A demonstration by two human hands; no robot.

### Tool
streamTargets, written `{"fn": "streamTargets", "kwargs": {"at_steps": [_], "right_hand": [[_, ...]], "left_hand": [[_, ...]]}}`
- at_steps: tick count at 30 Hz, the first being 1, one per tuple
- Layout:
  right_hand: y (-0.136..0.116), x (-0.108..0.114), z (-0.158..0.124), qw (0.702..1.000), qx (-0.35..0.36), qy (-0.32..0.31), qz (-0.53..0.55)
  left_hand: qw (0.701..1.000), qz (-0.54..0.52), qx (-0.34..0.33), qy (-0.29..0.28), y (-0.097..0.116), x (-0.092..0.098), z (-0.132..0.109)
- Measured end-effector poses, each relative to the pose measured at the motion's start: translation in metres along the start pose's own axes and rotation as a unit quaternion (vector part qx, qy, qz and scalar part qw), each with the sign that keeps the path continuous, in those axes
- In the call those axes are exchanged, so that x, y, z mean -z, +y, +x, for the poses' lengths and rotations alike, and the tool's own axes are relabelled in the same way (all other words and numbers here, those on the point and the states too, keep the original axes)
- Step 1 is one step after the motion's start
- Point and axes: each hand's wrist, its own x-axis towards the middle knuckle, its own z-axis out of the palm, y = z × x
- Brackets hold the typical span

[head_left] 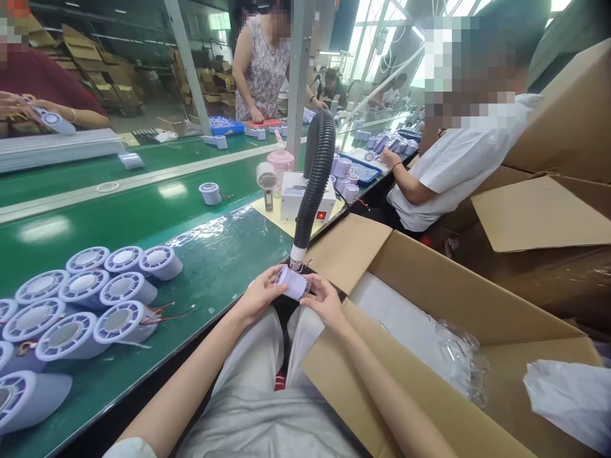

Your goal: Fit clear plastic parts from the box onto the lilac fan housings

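Stretched forward, the left hand (261, 295) and right hand (327, 303), fingers half closed, grip a pale-purple plastic cylinder (293, 284) from both sides, below the black ribbed hose (318, 166), beside the green table (203, 270).

L hand (260, 294) & R hand (328, 301) hold lilac housing (293, 284) by blk hose (321, 162)
More housings (67, 334) grouped on grn bench (205, 277).
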Motion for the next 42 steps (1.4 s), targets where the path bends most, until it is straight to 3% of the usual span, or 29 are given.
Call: {"fn": "streamTargets", "kwargs": {"at_steps": [6,13,17,23,27,31,36,39,42], "right_hand": [[0.000,-0.002,0.001,0.998,0.036,-0.048,-0.032],[-0.011,-0.003,-0.023,0.975,0.154,-0.066,-0.148],[-0.020,0.005,-0.034,0.948,0.230,-0.082,-0.205],[-0.032,0.012,-0.040,0.867,0.363,-0.118,-0.321],[-0.041,0.007,-0.047,0.874,0.315,-0.114,-0.352],[-0.051,0.001,-0.055,0.914,0.230,-0.090,-0.323],[-0.058,-0.002,-0.060,0.964,0.133,-0.099,-0.206],[-0.061,-0.003,-0.063,0.967,0.116,-0.103,-0.200],[-0.065,-0.005,-0.066,0.946,0.147,-0.110,-0.268]], "left_hand": [[0.999,0.006,0.005,0.033,0.006,-0.001,-0.015],[0.999,0.011,0.012,0.051,0.006,-0.010,-0.039],[0.999,0.017,0.006,0.032,0.002,-0.017,-0.050],[0.999,0.039,-0.006,0.032,-0.001,-0.027,-0.060],[0.999,0.031,-0.005,0.038,-0.004,-0.028,-0.067],[0.999,0.031,-0.012,0.011,-0.005,-0.022,-0.073],[0.999,0.029,-0.002,-0.014,-0.002,-0.017,-0.078],[1.000,0.026,0.009,-0.012,-0.001,-0.018,-0.080],[0.999,0.041,0.015,-0.016,-0.003,-0.019,-0.083]]}}
